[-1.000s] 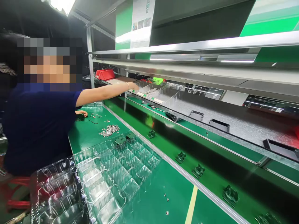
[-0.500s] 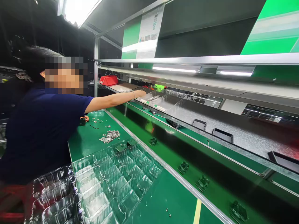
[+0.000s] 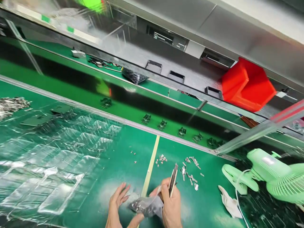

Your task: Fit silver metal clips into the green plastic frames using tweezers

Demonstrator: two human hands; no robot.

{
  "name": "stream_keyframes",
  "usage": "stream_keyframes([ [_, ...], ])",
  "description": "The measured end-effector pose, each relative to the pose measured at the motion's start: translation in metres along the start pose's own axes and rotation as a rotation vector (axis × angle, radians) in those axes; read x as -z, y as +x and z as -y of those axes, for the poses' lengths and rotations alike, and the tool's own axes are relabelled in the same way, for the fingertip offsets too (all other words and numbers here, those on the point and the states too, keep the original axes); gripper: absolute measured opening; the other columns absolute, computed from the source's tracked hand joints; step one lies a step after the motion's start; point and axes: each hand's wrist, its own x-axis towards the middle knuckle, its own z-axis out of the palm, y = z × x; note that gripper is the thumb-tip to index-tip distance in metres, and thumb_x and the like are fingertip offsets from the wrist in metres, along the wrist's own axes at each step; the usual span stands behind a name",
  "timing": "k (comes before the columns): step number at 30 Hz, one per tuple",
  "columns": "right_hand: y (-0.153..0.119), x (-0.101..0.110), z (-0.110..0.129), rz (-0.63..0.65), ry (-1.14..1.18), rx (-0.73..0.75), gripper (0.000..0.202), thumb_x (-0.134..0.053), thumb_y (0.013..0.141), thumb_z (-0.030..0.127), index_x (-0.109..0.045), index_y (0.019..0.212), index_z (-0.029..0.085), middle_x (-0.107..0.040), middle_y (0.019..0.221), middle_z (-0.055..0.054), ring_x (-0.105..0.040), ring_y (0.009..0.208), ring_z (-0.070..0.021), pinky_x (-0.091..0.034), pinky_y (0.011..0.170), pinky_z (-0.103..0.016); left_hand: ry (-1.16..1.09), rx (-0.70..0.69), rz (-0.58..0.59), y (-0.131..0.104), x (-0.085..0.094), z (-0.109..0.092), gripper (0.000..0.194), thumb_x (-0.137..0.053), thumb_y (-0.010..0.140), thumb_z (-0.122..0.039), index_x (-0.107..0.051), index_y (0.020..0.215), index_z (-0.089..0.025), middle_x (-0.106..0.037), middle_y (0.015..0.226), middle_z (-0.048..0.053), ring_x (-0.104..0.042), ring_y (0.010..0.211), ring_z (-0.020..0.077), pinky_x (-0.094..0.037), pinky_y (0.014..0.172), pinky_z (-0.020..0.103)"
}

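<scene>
A small clear plastic bag [image 3: 147, 206] with dark little parts inside lies low on the green bench, between my two hands. My left hand [image 3: 118, 202] is open beside it, fingers apart, its thumb close to the near edge of the bag. Closed round a slim utility knife [image 3: 173, 180], my right hand [image 3: 169, 202] also covers the bag's right end. The knife points up and away; its lower part is hidden in my fingers. Loose metal clips [image 3: 191, 177] and a little heap of small metal pieces [image 3: 161, 159] lie just beyond.
Clear compartment trays [image 3: 57, 161] spread over the left. Several dark green assemblies [image 3: 162, 124] sit along the strip behind the metal rail [image 3: 142, 125]. A green fan [image 3: 268, 174] and a white cloth [image 3: 230, 202] are at right. A red bin [image 3: 249, 85] stands on the shelf.
My view has swung right and down, away from the co-worker at the left. Both my hands, the bag and the knife now show, along with the fan and red bin.
</scene>
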Motion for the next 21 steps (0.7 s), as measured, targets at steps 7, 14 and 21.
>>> stream_keyframes([
  [7, 0.037, -0.011, 0.049, 0.058, 0.047, 0.061, 0.04, -0.046, 0.102, 0.066, -0.045, 0.093, 0.027, -0.065, 0.066, 0.003, -0.058, 0.054, -0.0174, -0.043, 0.051, -0.027, -0.54, 0.391, 0.298, 0.03, -0.03, -0.041, 0.084, -0.081, 0.077, -0.066, -0.054, 0.146, -0.026, -0.065, 0.145, 0.017, -0.063, 0.132, 0.0371, -0.054, 0.107, 0.044],
  [14, 0.098, 0.032, 0.042, 0.101, -0.2, 0.15, 0.033, -0.064, 0.096, 0.048, -0.067, 0.08, 0.02, -0.069, 0.077, -0.001, -0.062, 0.074, -0.0181, -0.047, 0.07, -0.027, -0.458, 0.464, 0.37, 0.076, -0.046, -0.057, 0.063, -0.081, 0.084, -0.053, -0.07, 0.134, -0.016, -0.076, 0.128, 0.015, -0.075, 0.109, 0.0332, -0.063, 0.089, 0.039],
  [21, 0.112, 0.058, 0.028, 0.212, -0.333, 0.172, 0.027, -0.066, 0.094, 0.041, -0.07, 0.081, 0.018, -0.065, 0.075, 0.001, -0.054, 0.071, -0.0161, -0.042, 0.069, -0.026, -0.408, 0.471, 0.372, 0.084, -0.053, -0.049, 0.066, -0.081, 0.085, -0.052, -0.067, 0.137, -0.014, -0.075, 0.131, 0.015, -0.075, 0.11, 0.0318, -0.062, 0.089, 0.037],
])
